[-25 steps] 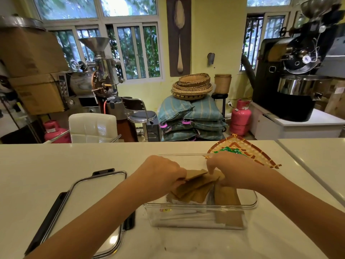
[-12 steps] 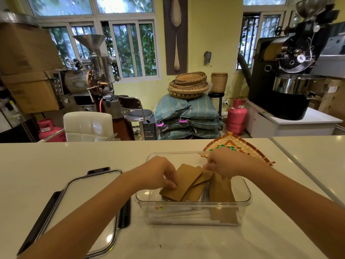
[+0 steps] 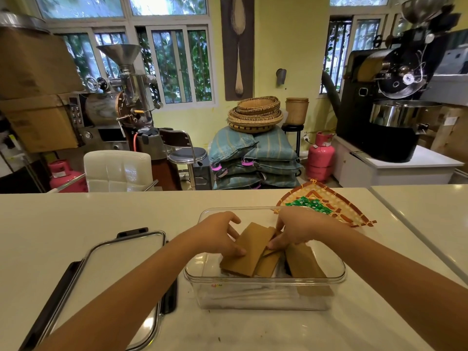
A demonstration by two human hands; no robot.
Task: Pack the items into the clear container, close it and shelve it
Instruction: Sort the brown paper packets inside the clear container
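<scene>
A clear plastic container (image 3: 266,297) stands open on the white counter in front of me. Inside it lie several flat brown paper packets (image 3: 247,252), fanned and overlapping. My left hand (image 3: 219,236) rests on the left edge of the biggest packet, thumb and fingers pinching it. My right hand (image 3: 296,229) presses down on the packets at their right side, fingers curled over them. The container's clear lid (image 3: 121,269) with black clasps lies flat to the left. A woven tray (image 3: 329,203) holding green sachets (image 3: 307,205) sits behind the container on the right.
The white counter (image 3: 76,219) runs across the view, with a seam on the right. Beyond it are a white chair (image 3: 117,171), a stool, stacked sacks with baskets, pink gas cylinders and coffee roasting machines.
Both hands have spread slightly apart inside the container, and the brown packets now lie flatter and more fanned out. The view has dipped a little lower.
</scene>
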